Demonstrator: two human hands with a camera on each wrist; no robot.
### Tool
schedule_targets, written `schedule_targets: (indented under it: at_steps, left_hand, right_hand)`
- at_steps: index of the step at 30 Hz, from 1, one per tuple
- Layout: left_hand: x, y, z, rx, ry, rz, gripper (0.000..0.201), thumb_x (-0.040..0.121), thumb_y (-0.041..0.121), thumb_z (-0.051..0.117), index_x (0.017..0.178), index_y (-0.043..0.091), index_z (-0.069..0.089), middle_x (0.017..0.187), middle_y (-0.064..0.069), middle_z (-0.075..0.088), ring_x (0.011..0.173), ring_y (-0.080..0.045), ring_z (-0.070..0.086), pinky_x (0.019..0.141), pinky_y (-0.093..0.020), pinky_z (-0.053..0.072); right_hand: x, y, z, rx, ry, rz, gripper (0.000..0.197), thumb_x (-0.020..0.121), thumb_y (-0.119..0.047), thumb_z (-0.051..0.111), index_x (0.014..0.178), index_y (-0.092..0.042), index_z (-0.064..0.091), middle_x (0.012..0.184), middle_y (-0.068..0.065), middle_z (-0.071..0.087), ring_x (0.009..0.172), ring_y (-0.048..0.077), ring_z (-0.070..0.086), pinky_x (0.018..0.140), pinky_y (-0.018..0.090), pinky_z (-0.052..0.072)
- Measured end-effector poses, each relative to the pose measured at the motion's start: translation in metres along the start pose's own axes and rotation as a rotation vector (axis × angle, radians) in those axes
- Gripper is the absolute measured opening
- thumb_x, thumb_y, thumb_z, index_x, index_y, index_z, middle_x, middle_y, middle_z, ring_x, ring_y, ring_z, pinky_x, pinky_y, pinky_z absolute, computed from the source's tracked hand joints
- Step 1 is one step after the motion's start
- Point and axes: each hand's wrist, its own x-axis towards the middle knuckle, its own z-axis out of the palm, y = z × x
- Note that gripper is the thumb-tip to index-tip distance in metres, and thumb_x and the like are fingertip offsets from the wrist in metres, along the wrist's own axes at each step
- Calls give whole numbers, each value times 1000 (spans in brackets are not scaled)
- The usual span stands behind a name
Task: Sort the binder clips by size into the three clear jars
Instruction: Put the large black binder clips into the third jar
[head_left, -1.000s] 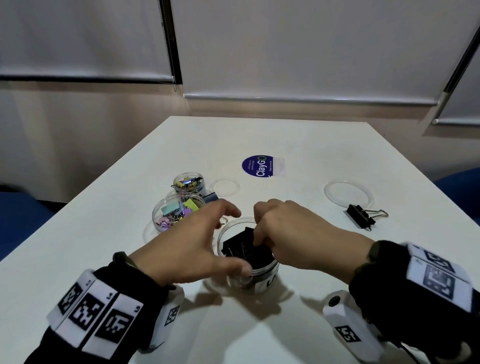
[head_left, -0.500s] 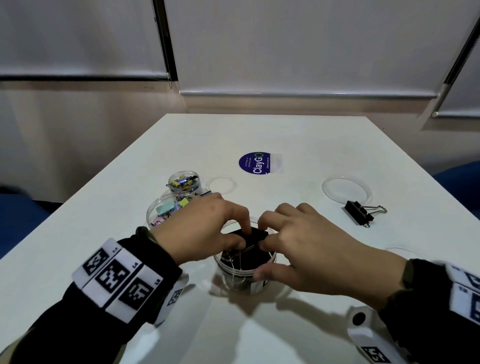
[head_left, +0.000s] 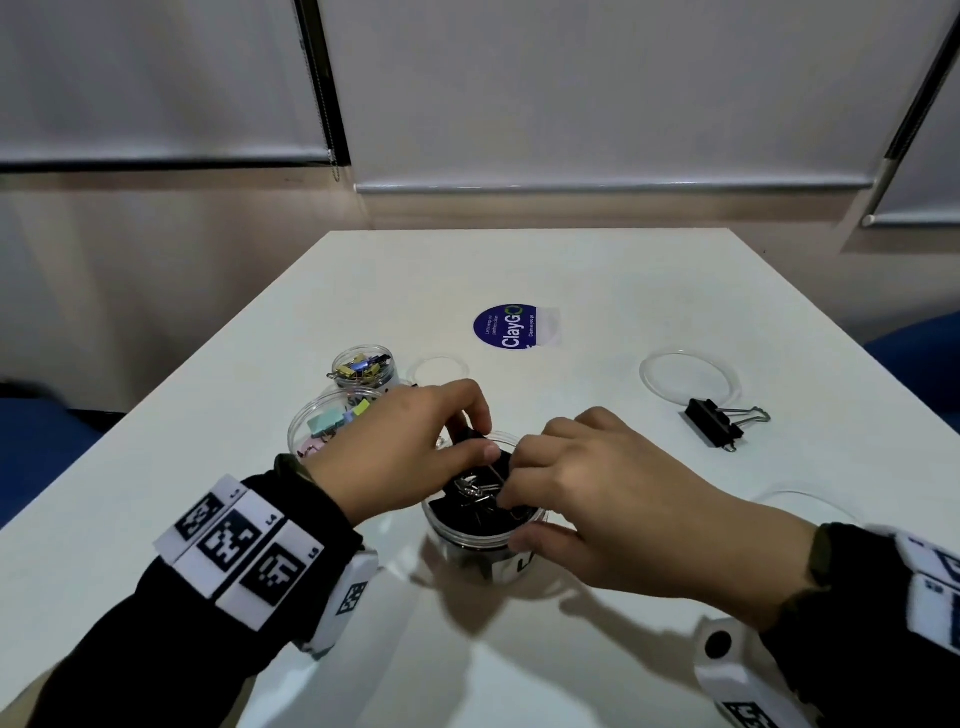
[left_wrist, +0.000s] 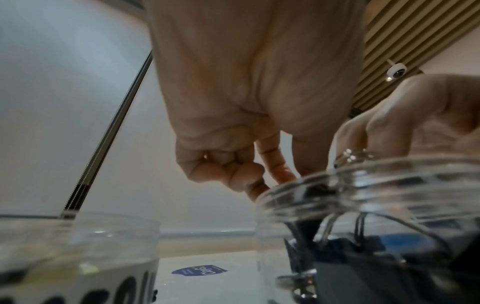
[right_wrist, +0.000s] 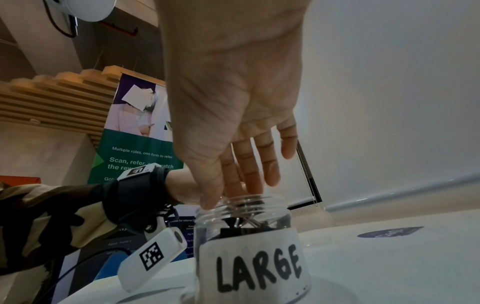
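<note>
Head view. Left hand at 9 o'clock of the LARGE jar, thumb and fingers pinching a black clip at the rim. Right hand at 3 o'clock, fingertips curled onto the wire handles in the mouth, thumb against the jar wall. 1 loose black binder clip on the table at 2 o'clock, just beside a clear lid. 2 smaller jars at 11 o'clock: pastel-clip jar and, beyond it, small jar.

Left wrist view. Outer fingers curled toward the palm, index reaching over the threaded rim; pinched clip mostly hidden behind the rim.

Right wrist view. Jar label reading LARGE; fingers dipping into the mouth, what the tips hold hidden, black clips stacked close to the neck.

Step in hand, by judgement: seating a large clip in a nearly full jar. Best done by bracing the wall with the thumb, folding handles flat, pressing down evenly to avoid tipping, then fetching the loose clip.
</note>
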Motion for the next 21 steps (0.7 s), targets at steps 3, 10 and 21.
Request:
schedule_targets:
  at_steps: [3,10,21]
  left_hand:
    - [2,4,3,183,-5,14,23,80,53,66,83,30,62,84,10,63,80,-7,57,72,-30,44]
    - [-1,-1,5,226,-18,-22,18,82,44,68,97,34,68,97,9,49,93,-13,54,81,-33,44]
    - [-19,-3,-14,-36,-64,47,19,72,46,78,87,36,75,83,15,63,83,-4,55,68,-18,41]
  right_hand:
    - [1,-2,2,19,-82,-41,27,81,-47,50,82,-29,70,84,-13,64,82,19,56,67,35,42]
    - [5,-1,2,-33,-88,-20,37,87,-53,46,95,-26,70,91,-8,66,96,21,53,73,36,34]
    - [2,11,-5,214,54,82,36,82,-54,48,103,-35,70,102,-16,66,101,14,54,77,31,31]
